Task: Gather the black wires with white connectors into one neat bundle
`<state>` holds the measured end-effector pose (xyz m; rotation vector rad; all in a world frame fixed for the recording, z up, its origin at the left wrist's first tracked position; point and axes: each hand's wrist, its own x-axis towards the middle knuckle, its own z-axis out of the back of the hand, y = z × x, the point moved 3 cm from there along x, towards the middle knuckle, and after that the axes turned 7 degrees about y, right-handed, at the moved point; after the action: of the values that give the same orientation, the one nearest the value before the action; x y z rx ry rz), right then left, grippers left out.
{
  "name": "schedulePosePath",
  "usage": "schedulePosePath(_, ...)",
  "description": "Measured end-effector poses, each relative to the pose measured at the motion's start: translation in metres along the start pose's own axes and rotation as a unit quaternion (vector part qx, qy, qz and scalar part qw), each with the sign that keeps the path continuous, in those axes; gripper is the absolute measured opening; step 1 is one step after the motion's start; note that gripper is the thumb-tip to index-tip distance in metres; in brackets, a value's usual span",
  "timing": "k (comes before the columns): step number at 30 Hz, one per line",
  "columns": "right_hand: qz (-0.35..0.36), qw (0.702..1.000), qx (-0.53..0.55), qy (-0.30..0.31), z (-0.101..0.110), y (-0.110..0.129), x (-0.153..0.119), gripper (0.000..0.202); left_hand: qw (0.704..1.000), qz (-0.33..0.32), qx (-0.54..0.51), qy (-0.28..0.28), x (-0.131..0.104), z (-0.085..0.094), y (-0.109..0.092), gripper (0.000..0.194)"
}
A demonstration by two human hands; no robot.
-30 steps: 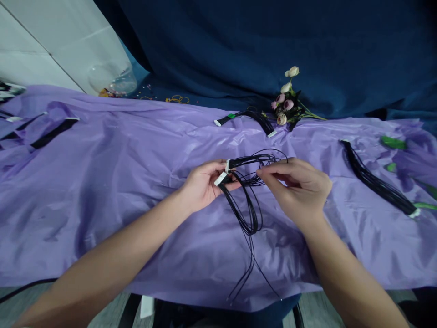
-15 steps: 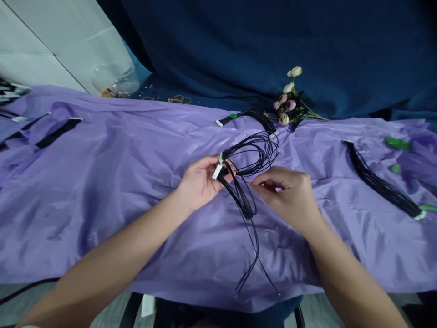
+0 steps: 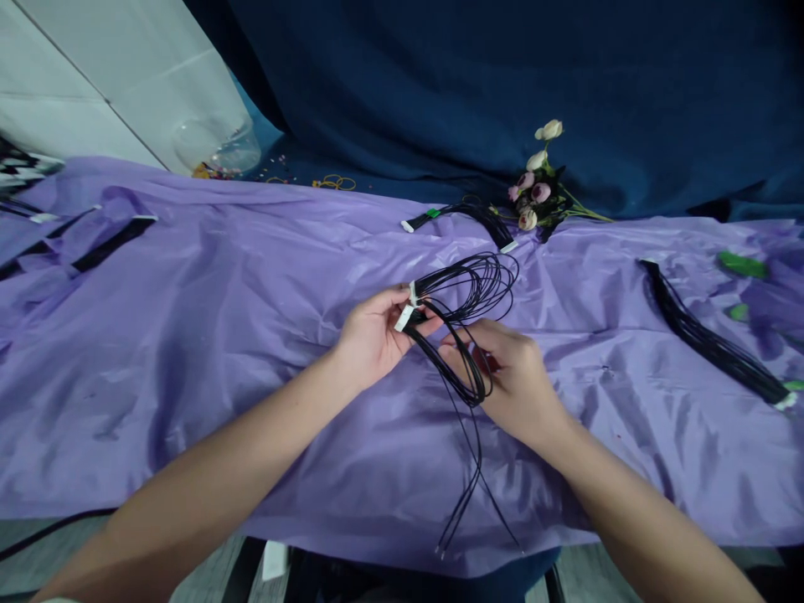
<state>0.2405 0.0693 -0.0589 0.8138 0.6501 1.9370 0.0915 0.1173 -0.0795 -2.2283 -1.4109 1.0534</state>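
Note:
My left hand (image 3: 377, 339) is closed around a black wire harness (image 3: 461, 356) near its two white connectors (image 3: 405, 317). From there the thin wires bend into a wide loop up to the right and a tighter loop below. Several loose wire ends hang down toward the table's front edge. Just right of the lower loop, my right hand (image 3: 512, 373) has its thumb and fingertips bent together among the wires. Part of its fingers is behind the strands, so what the pinch holds is hard to make out.
A purple cloth (image 3: 251, 335) covers the table. Behind my hands lies a short black harness (image 3: 481, 218) beside artificial flowers (image 3: 533, 188). Another black harness (image 3: 716, 339) rests at the right, and a black cable bundle (image 3: 110, 244) at the left. A clear container (image 3: 217, 146) lies tipped at the back.
My right hand has moved left, in toward the wires by my left hand. The lower loop has shifted slightly right and now overlaps the right hand's fingers.

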Motion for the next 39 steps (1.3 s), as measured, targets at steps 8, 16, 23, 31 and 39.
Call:
schedulePosePath(8,-0.062,0.992,0.097,0.041,-0.013,-0.005,0.002,0.008,0.999,-0.01,0.01,0.041,-0.001,0.001,0.004,0.011)
schedulePosePath(16,-0.09,0.99,0.099,0.037,-0.013,0.0,0.004,0.011,0.999,-0.006,0.023,0.049,0.001,0.003,0.007,0.01)
schedulePosePath(23,-0.145,0.951,0.27,0.049,-0.014,-0.007,0.004,0.015,0.999,-0.006,0.009,0.051,0.003,0.002,0.006,0.014)
schedulePosePath(31,-0.119,0.859,0.495,-0.055,0.026,-0.009,0.009,0.013,0.999,0.006,0.007,0.046,0.002,0.001,0.005,0.013)
schedulePosePath(39,-0.004,0.824,0.524,-0.216,0.043,-0.009,0.009,0.017,0.997,0.017,0.024,0.073,0.001,0.002,0.01,0.011)
